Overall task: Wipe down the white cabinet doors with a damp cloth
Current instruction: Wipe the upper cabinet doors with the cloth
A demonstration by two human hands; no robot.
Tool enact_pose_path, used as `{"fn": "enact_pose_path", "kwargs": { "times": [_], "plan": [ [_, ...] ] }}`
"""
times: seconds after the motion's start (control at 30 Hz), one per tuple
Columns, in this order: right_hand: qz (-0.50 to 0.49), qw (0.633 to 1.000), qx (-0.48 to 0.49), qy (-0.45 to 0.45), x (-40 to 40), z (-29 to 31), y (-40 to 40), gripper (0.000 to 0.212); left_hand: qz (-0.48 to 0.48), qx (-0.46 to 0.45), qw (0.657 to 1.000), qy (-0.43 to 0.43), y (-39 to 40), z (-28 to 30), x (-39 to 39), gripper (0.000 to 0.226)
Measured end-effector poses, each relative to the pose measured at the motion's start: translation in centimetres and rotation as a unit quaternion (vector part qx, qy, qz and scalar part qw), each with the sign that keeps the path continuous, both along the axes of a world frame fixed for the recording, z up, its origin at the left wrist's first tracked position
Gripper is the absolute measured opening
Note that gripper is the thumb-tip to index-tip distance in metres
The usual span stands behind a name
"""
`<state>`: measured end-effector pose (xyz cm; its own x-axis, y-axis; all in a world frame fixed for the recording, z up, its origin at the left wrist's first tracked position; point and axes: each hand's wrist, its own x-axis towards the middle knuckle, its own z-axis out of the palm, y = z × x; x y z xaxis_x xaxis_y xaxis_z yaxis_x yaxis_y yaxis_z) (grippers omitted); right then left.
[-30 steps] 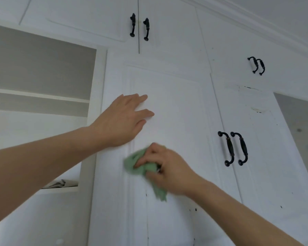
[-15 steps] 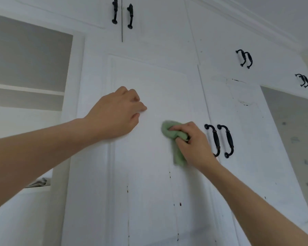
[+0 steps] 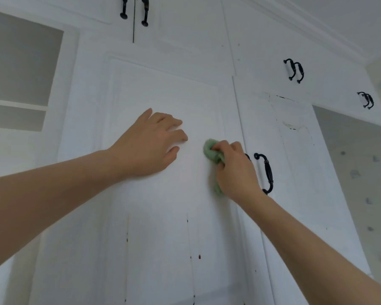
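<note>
While the left hand (image 3: 151, 145) rests flat, a stained white cabinet door (image 3: 163, 216) fills view.

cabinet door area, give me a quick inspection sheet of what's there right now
surface: white cabinet door, panelled, with small dark drips and spots low on the panel
job's things: green cloth, bunched, pressed against the door near its right edge
clutter: nothing seen
hands: left hand lies flat on the door, fingers spread; right hand grips the cloth
cables: nothing seen
surroundings: black handle on the neighbouring door, partly behind the right hand; chipped paint on that door; more black handle pairs on upper doors; open shelf niche at left
</note>
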<state>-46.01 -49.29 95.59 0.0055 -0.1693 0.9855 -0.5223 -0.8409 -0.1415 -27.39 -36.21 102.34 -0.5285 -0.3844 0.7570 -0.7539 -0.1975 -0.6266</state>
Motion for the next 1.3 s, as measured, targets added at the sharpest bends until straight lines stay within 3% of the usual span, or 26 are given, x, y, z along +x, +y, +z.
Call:
{"fn": "enact_pose_path", "kwargs": {
  "times": [0.17,0.33,0.43,0.6,0.77,0.87,1.0,1.1,1.2,1.3],
  "plan": [
    [0.117,0.967,-0.092,0.207,0.5,-4.8,1.6,0.021,0.012,0.013,1.000,-0.008,-2.1,0.5,-2.1,0.050],
    [-0.026,0.995,-0.051,0.076,-2.4,0.8,-1.0,0.044,0.002,-0.023,0.999,-0.023,-3.4,0.7,-2.7,0.040],
    [-0.075,0.994,-0.046,0.058,-1.8,2.0,-0.7,0.051,-0.013,-0.042,0.999,-0.022,-3.8,0.9,-2.9,0.038],
    [0.007,0.996,-0.024,0.085,-2.3,-3.0,-1.2,0.027,-0.011,-0.055,0.998,-0.013,-4.2,0.6,-3.4,0.040],
    [-0.056,0.993,-0.072,0.080,-2.2,0.4,-2.2,0.054,0.000,-0.063,0.998,-0.011,-4.5,0.3,-3.8,0.041],
    [-0.012,0.995,-0.065,0.071,-2.4,1.6,-2.3,0.045,0.013,-0.060,0.998,-0.010,-4.3,0.2,-4.1,0.042],
    [0.042,0.984,-0.119,0.123,-1.6,-5.1,-1.3,0.022,0.041,-0.052,0.998,0.001,-4.5,-0.4,-4.4,0.044],
    [0.115,0.965,-0.130,0.197,-2.1,-7.9,-2.0,0.024,0.079,-0.033,0.996,0.025,-4.9,-1.7,-4.6,0.051],
    [0.137,0.977,-0.106,0.126,-2.9,-4.7,-3.7,0.040,0.099,-0.017,0.994,0.036,-4.3,-2.4,-4.6,0.057],
    [0.087,0.988,-0.096,0.089,-2.4,-4.0,-3.7,0.045,0.120,-0.003,0.992,0.024,-3.3,-2.7,-4.3,0.059]
  ]
}}
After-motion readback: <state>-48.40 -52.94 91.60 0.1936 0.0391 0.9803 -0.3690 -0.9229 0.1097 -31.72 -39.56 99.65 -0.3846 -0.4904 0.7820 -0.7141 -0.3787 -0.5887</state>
